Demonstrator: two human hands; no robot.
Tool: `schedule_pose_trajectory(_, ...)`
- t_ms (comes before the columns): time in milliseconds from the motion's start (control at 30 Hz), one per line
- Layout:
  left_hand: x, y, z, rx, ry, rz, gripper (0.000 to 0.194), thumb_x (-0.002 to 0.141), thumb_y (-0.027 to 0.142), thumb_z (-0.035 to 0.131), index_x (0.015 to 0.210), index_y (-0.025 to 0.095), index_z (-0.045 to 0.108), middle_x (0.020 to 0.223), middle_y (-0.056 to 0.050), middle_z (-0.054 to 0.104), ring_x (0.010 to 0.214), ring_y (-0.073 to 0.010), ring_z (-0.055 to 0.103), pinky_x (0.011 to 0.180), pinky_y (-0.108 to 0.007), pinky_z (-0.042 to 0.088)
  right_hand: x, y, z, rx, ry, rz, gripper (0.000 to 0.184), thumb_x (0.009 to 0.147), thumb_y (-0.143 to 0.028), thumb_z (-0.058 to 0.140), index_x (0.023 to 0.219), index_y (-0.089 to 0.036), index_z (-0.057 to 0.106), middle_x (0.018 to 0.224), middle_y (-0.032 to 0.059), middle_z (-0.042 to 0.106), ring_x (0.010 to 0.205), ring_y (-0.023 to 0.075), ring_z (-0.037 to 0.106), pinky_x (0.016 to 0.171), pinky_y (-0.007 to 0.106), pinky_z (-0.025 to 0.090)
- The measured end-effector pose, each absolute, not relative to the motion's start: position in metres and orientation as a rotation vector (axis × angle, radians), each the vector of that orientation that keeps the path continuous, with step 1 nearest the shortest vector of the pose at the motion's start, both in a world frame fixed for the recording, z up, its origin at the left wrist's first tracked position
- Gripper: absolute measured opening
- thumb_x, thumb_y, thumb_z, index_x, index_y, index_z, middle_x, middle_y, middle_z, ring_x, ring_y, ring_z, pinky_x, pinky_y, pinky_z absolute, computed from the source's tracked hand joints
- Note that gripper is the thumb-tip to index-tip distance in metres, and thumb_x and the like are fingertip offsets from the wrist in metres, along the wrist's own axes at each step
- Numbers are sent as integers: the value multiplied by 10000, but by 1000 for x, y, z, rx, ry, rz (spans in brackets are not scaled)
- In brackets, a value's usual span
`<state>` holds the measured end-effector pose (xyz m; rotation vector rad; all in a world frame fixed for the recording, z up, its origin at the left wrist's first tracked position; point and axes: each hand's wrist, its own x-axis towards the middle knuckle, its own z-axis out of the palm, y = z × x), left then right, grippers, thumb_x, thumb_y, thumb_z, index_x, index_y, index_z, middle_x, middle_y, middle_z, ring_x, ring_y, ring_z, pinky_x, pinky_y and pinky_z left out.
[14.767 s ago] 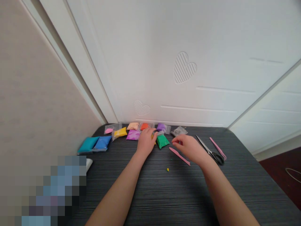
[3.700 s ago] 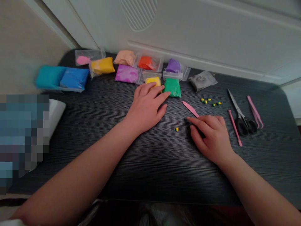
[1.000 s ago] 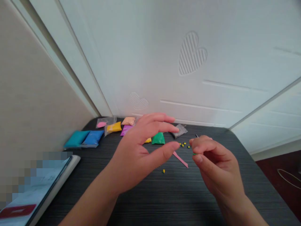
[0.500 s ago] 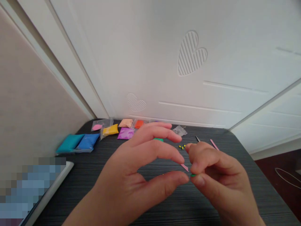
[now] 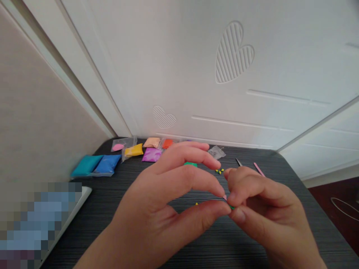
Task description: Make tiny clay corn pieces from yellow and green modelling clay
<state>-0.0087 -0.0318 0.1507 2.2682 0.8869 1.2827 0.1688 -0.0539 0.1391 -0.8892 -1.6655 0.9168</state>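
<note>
A tiny green piece [image 5: 231,207], which looks like modelling clay, is pinched between the thumb and index finger of my right hand [image 5: 263,209]. My left hand [image 5: 171,198] is curved open beside it, thumb and fingers apart. Its thumb tip comes up against the green piece or very near it; I cannot tell which. Behind my fingertips, several small yellow and dark bits [image 5: 219,171] lie on the dark table [image 5: 213,239]. A small yellow bit [image 5: 196,204] shows beneath my left hand, and the end of a pink strip [image 5: 224,197] peeks out by its index fingertip.
Along the back lie a teal packet [image 5: 86,165], a blue packet [image 5: 107,164], a yellow packet [image 5: 134,150], a purple packet [image 5: 152,154] and a green packet [image 5: 190,164]. A pink stick [image 5: 258,169] and a metal tip [image 5: 239,162] lie right. A blurred-screen device [image 5: 81,201] stands left.
My left thumb has come closer to the green piece, and its index finger has moved slightly right. My right hand keeps its pinch. The view has shifted a little.
</note>
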Motion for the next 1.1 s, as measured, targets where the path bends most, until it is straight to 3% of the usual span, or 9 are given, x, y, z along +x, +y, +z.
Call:
schedule_pose_trajectory(533,-5,-33,155,2376,941,1331,133,720,184,581,812,279,569,1007,17,585,1053,-199,502,969,-400,409,167,-56,138,-940,-1620,748,163,710,-169,623,824,-286,622,666,-16,577,744,143,544,580,258,424)
schedule_pose_trajectory(767,-5,-33,154,2421,959,1338,156,719,176,577,827,289,569,1001,21,585,1051,-201,501,957,-401,416,168,-55,140,-944,-1635,732,162,704,-162,628,810,-284,626,660,-20,583,689,131,541,561,260,424)
schedule_pose_trajectory(1100,1,-38,151,2453,1106,1407,193,711,184,569,853,314,571,1002,32,591,1048,-213,500,990,-443,373,167,-55,139,-963,-1686,620,220,701,-126,615,855,-283,613,699,-17,593,739,136,543,576,259,423)
